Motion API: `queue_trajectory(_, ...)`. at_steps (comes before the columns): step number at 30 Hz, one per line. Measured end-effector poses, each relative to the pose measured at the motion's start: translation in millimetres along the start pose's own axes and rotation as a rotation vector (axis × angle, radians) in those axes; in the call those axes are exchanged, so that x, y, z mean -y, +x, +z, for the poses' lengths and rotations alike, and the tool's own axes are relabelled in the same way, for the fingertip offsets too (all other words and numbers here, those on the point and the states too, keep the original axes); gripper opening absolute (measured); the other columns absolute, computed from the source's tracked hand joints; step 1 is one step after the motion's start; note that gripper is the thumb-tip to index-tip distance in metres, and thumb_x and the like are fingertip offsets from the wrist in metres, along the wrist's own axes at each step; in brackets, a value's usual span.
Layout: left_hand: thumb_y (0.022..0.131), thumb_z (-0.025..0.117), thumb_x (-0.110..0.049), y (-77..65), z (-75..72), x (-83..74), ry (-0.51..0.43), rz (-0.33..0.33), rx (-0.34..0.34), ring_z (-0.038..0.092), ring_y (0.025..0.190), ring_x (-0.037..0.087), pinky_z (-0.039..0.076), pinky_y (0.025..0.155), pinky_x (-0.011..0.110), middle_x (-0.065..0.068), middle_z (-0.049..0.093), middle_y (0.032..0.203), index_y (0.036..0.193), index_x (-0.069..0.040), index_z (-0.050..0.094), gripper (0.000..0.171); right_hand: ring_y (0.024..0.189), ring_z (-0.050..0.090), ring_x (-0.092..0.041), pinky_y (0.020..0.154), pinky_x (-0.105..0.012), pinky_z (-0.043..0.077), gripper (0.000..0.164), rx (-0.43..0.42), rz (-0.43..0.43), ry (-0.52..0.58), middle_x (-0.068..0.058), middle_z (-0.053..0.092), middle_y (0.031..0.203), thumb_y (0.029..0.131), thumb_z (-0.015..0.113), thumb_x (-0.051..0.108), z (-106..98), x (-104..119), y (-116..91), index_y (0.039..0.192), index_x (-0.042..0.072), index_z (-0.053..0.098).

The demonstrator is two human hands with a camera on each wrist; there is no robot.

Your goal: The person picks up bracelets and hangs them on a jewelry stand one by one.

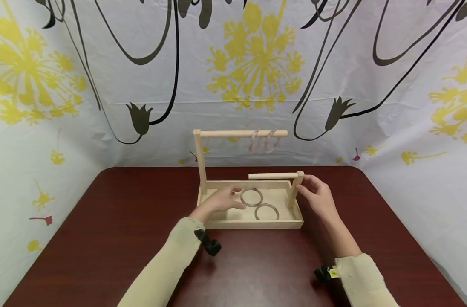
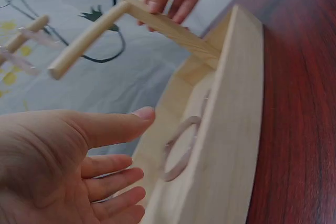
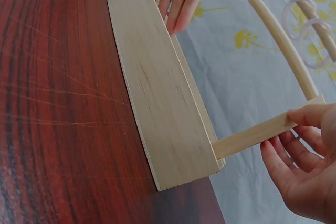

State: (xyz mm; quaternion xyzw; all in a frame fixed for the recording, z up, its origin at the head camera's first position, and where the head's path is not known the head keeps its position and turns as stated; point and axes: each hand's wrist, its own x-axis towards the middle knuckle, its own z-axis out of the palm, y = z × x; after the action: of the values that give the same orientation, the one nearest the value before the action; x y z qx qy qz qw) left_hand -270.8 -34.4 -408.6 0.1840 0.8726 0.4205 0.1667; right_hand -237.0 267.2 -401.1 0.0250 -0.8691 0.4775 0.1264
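Observation:
A wooden jewelry stand has a shallow tray [image 1: 256, 224], a tall post with a long bar [image 1: 229, 134], and a short post [image 1: 293, 194] with a short bar [image 1: 272, 175]. My right hand [image 1: 321, 198] pinches the upper part of the short post between thumb and fingers. Over the tray, my left hand [image 1: 221, 199] holds nothing, its thumb and fingers spread apart. Two ring-shaped bangles lie in the tray near its fingertips: one bangle [image 1: 241, 198] farther back, another bangle [image 1: 278, 212] closer to the front. Two pale pinkish bangles [image 1: 252, 144] hang from the long bar.
The stand sits on a dark red wooden table [image 1: 249, 264], close to its back edge. Behind it hangs a white cloth [image 1: 226, 89] printed with yellow flowers and dark stems. A black wrist camera [image 1: 210, 245] is strapped to the left sleeve.

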Motion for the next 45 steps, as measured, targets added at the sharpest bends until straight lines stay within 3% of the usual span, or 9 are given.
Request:
queue_trajectory(3, 0.083, 0.081, -0.019, 9.5, 8.4, -1.1, 0.068, 0.008, 0.018, 0.050, 0.134, 0.038, 0.042, 0.112, 0.049, 0.021, 0.052, 0.145, 0.144, 0.002, 0.047, 0.072, 0.098, 0.053, 0.010, 0.087, -0.010, 0.041, 0.035, 0.000, 0.018, 0.009, -0.019, 0.066, 0.122, 0.097, 0.066, 0.021, 0.4, 1.3, -1.1, 0.126, 0.002, 0.062)
queue_trajectory(7, 0.077, 0.086, -0.018, 22.5, 19.7, -4.1, 0.178, 0.003, -0.027, 0.051, 0.131, 0.036, 0.041, 0.113, 0.047, 0.019, 0.057, 0.138, 0.139, 0.000, 0.053, 0.072, 0.096, 0.052, 0.012, 0.084, -0.007, 0.041, 0.035, -0.002, 0.024, 0.016, -0.020, 0.066, 0.122, 0.097, 0.066, 0.021, 1.4, 0.1, -1.2, 0.127, 0.002, 0.062)
queue_trajectory(11, 0.074, 0.089, -0.021, 30.0, 31.3, -11.5, 0.308, -0.075, -0.089, 0.041, 0.139, 0.036, 0.040, 0.114, 0.047, 0.016, 0.053, 0.143, 0.138, -0.004, 0.054, 0.074, 0.093, 0.052, 0.014, 0.082, -0.006, 0.041, 0.035, -0.007, 0.014, 0.038, -0.020, 0.067, 0.121, 0.097, 0.067, 0.020, 2.5, -0.4, -1.7, 0.126, 0.001, 0.062)
queue_trajectory(16, 0.077, 0.087, -0.033, 35.7, 43.8, -19.9, 0.510, -0.167, -0.125, 0.048, 0.133, 0.031, 0.055, 0.095, 0.040, 0.015, 0.049, 0.143, 0.143, -0.007, 0.046, 0.081, 0.095, 0.053, 0.012, 0.085, -0.007, 0.041, 0.035, -0.014, 0.021, 0.032, -0.019, 0.067, 0.121, 0.097, 0.067, 0.020, 3.0, -0.6, -2.0, 0.127, 0.002, 0.062)
queue_trajectory(20, 0.078, 0.085, -0.041, 38.0, 47.2, -21.0, 0.602, -0.180, -0.151, 0.053, 0.129, 0.026, 0.058, 0.086, 0.036, 0.013, 0.050, 0.142, 0.144, -0.008, 0.046, 0.083, 0.103, 0.055, 0.002, 0.089, -0.008, 0.040, 0.035, -0.016, 0.034, 0.027, -0.018, 0.065, 0.121, 0.097, 0.066, 0.020, 3.4, -0.9, -2.5, 0.126, 0.002, 0.062)
queue_trajectory(29, 0.079, 0.084, -0.040, 32.4, 39.2, -12.0, 0.504, -0.162, -0.136, 0.048, 0.131, 0.029, 0.055, 0.090, 0.039, 0.013, 0.043, 0.145, 0.145, -0.016, 0.050, 0.078, 0.098, 0.051, 0.014, 0.090, -0.008, 0.041, 0.034, -0.011, 0.013, 0.048, -0.020, 0.064, 0.123, 0.097, 0.066, 0.018, 3.2, -1.3, -2.6, 0.125, 0.000, 0.061)
queue_trajectory(36, 0.075, 0.085, -0.038, 23.3, 28.9, -6.8, 0.438, -0.153, -0.124, 0.046, 0.128, 0.031, 0.051, 0.100, 0.041, 0.018, 0.042, 0.143, 0.137, -0.005, 0.050, 0.079, 0.100, 0.051, 0.013, 0.091, -0.008, 0.040, 0.035, -0.006, 0.023, 0.051, -0.018, 0.064, 0.125, 0.097, 0.066, 0.019, 2.2, -2.6, -2.6, 0.127, 0.001, 0.061)
queue_trajectory(39, 0.075, 0.083, -0.039, 19.0, 21.2, -4.3, 0.366, -0.131, -0.134, 0.049, 0.125, 0.032, 0.050, 0.102, 0.043, 0.018, 0.046, 0.139, 0.137, -0.005, 0.051, 0.078, 0.100, 0.048, 0.016, 0.091, -0.009, 0.039, 0.036, -0.002, 0.029, 0.049, -0.019, 0.063, 0.127, 0.097, 0.066, 0.020, 1.9, -2.0, -3.1, 0.127, 0.001, 0.060)
queue_trajectory(45, 0.079, 0.080, -0.036, 9.2, 3.1, -3.3, 0.141, -0.082, -0.145, 0.056, 0.112, 0.030, 0.050, 0.097, 0.045, 0.017, 0.048, 0.130, 0.135, -0.003, 0.050, 0.071, 0.098, 0.052, 0.009, 0.085, -0.006, 0.040, 0.034, -0.016, 0.007, 0.062, -0.018, 0.064, 0.121, 0.096, 0.067, 0.018, 2.8, -2.5, -2.5, 0.126, 0.002, 0.062)
